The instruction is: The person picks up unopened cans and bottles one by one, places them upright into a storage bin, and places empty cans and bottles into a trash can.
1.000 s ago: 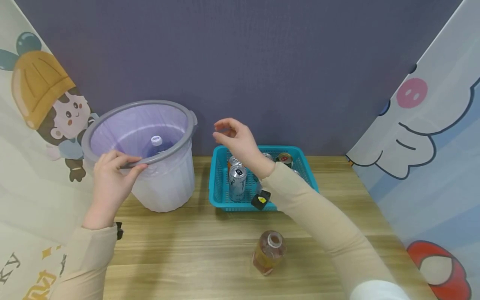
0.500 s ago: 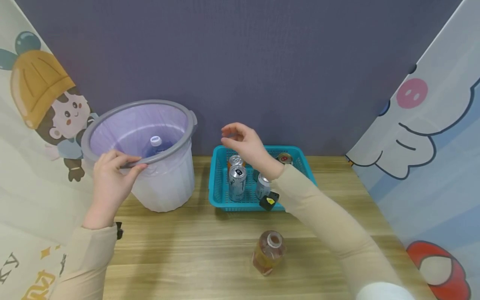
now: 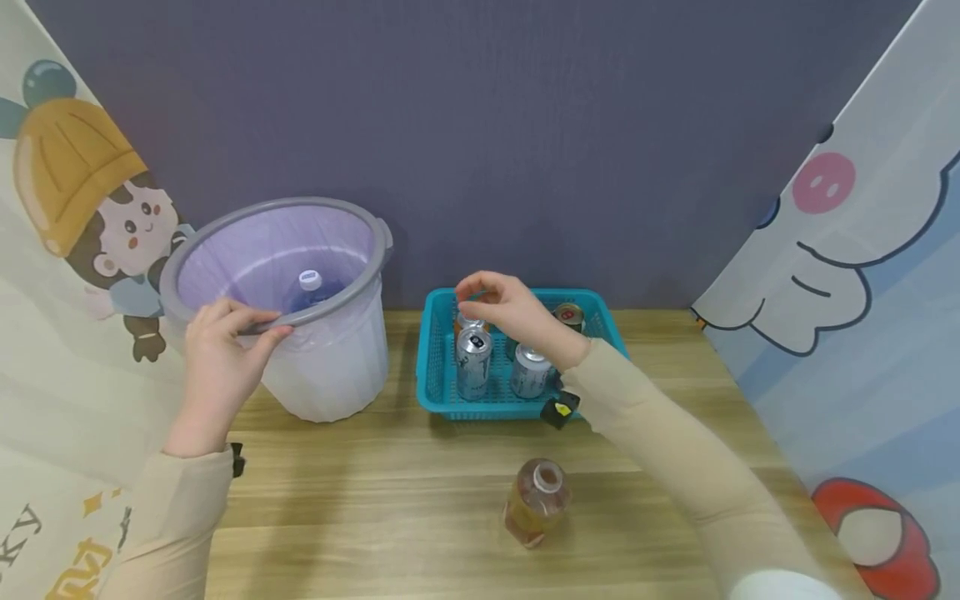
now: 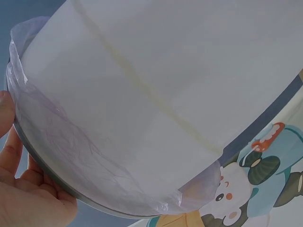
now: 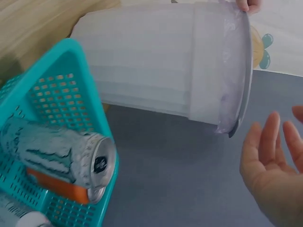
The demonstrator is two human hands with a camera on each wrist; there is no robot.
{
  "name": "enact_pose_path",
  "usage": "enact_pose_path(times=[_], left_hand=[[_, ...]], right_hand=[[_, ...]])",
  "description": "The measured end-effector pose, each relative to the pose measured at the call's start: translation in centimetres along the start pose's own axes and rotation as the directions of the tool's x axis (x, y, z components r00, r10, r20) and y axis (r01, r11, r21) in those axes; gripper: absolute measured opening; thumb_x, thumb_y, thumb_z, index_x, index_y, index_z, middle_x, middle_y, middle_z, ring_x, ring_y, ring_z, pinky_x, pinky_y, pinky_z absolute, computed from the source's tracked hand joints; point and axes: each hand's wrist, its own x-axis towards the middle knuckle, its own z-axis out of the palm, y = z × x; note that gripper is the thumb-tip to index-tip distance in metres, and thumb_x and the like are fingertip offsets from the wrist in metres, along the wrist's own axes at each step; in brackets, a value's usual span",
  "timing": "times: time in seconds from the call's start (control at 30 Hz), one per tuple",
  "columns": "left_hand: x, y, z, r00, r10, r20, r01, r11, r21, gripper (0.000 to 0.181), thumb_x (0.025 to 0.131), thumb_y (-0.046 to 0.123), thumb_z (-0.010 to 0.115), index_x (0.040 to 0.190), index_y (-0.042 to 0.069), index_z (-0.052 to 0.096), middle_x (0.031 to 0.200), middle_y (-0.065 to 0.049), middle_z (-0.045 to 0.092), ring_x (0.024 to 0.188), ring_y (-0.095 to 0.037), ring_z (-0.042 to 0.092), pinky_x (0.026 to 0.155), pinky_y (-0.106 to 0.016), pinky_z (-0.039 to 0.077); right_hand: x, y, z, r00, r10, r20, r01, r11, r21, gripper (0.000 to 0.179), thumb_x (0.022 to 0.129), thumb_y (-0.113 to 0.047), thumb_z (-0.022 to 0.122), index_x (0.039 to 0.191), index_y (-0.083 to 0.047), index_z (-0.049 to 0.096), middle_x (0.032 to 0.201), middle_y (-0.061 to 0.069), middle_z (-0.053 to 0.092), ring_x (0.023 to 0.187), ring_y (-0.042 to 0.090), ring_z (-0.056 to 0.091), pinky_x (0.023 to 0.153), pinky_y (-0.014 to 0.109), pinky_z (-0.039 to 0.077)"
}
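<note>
My left hand [image 3: 219, 371] pinches the front rim of a white trash bin [image 3: 337, 379], thumb outside and fingers over the edge. A thin purple bag [image 4: 80, 137] lines it, folded over the rim in the left wrist view. Inside stands a bottle with a white cap [image 3: 310, 280]. My right hand [image 3: 525, 317] hangs over the turquoise basket [image 3: 480, 411], fingers loosely bent and holding nothing. Below it are a silver-white drink can [image 3: 473, 371], an orange can [image 5: 59, 185] partly hidden, another pale can [image 3: 530, 375], and a dark can [image 3: 570, 315] at the back right.
An uncapped clear bottle [image 3: 538, 504] with amber-reddish tint stands on the wooden table [image 3: 390, 517] in front of the basket. A dark grey wall [image 3: 480, 150] rises behind the bin and basket. Printed cartoon curtains [image 3: 862, 275] close off both sides.
My right hand has moved from beside the bin rightward and down, over the basket, its fingers still loosely bent. The left hand stays at the bin's rim.
</note>
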Motion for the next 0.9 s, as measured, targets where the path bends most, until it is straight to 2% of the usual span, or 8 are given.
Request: enact_pose_path(times=[0.13,0.2,0.3,0.37,0.43,0.5,0.67,0.9], left_hand=[[0.0,0.0,0.0,1.0,0.001,0.0,-0.001,1.0,-0.001,0.019,0.067,-0.003,0.081,0.082,-0.009,0.07,0.071,-0.019,0.055,0.067,-0.025,0.04,0.07,-0.029,0.025],[0.0,0.0,0.0,1.0,0.003,-0.002,-0.003,1.0,-0.003,0.019,0.067,-0.003,0.081,0.081,-0.009,0.07,0.071,-0.019,0.055,0.067,-0.025,0.041,0.07,-0.031,0.026],[0.0,0.0,0.0,1.0,0.005,-0.006,-0.005,1.0,-0.002,0.019,0.067,-0.003,0.081,0.081,-0.009,0.07,0.071,-0.019,0.055,0.066,-0.026,0.041,0.07,-0.032,0.026],[0.0,0.0,0.0,1.0,0.005,-0.006,-0.005,1.0,-0.001,0.019,0.067,-0.003,0.081,0.081,-0.009,0.07,0.071,-0.02,0.055,0.066,-0.026,0.041,0.07,-0.034,0.027],[0.0,0.0,0.0,1.0,0.002,-0.002,-0.002,1.0,-0.001,0.019,0.067,-0.003,0.081,0.082,-0.009,0.07,0.071,-0.02,0.055,0.067,-0.026,0.041,0.07,-0.035,0.027],[0.0,0.1,-0.1,1.0,-0.001,0.001,0.001,1.0,-0.003,0.019,0.067,-0.003,0.081,0.082,-0.009,0.07,0.071,-0.02,0.055,0.067,-0.027,0.041,0.07,-0.036,0.028],[0.0,0.1,-0.1,1.0,-0.001,0.001,0.001,1.0,-0.003,0.02,0.067,-0.003,0.081,0.082,-0.01,0.07,0.072,-0.02,0.056,0.067,-0.027,0.042,0.071,-0.037,0.028],[-0.1,0.2,0.0,1.0,0.008,-0.009,-0.008,1.0,-0.005,0.02,0.067,-0.003,0.081,0.082,-0.01,0.07,0.072,-0.02,0.056,0.067,-0.027,0.042,0.07,-0.037,0.028]], right_hand=[[-0.5,0.7,-0.3,0.996,-0.017,0.09,0.02,0.999,-0.036,0.023,0.095,-0.016,0.057,0.116,-0.007,0.059,0.117,0.01,0.06,0.098,0.02,0.06,0.088,0.042,0.049],[-0.7,1.0,-0.5,0.987,-0.028,0.157,0.041,0.996,-0.077,0.023,0.095,-0.015,0.056,0.116,-0.005,0.059,0.12,0.012,0.06,0.102,0.02,0.06,0.092,0.043,0.049],[-1.1,1.4,-0.9,0.955,-0.037,0.293,0.088,0.983,-0.163,0.024,0.096,-0.014,0.055,0.117,-0.004,0.059,0.118,0.011,0.06,0.102,0.019,0.059,0.089,0.037,0.05],[-1.5,1.6,-1.1,0.924,-0.026,0.381,0.118,0.968,-0.22,0.026,0.096,-0.014,0.055,0.119,-0.004,0.059,0.117,0.01,0.061,0.102,0.018,0.059,0.087,0.032,0.051],[-2.0,1.7,-1.3,0.899,-0.016,0.438,0.138,0.959,-0.248,0.026,0.096,-0.015,0.054,0.12,-0.003,0.059,0.114,0.009,0.061,0.1,0.018,0.06,0.085,0.03,0.051],[-2.5,1.9,-1.4,0.891,-0.004,0.454,0.139,0.954,-0.264,0.026,0.096,-0.017,0.055,0.119,-0.005,0.059,0.114,0.008,0.062,0.101,0.016,0.06,0.086,0.029,0.05],[-3.7,2.7,-1.1,0.895,-0.053,0.442,0.192,0.942,-0.276,0.023,0.096,-0.016,0.056,0.115,-0.006,0.062,0.109,0.006,0.064,0.098,0.013,0.06,0.085,0.027,0.05],[-5.3,3.7,-0.6,0.867,-0.062,0.494,0.275,0.886,-0.373,0.023,0.095,-0.02,0.058,0.114,-0.01,0.064,0.107,-0.002,0.066,0.095,0.007,0.06,0.089,0.027,0.05]])
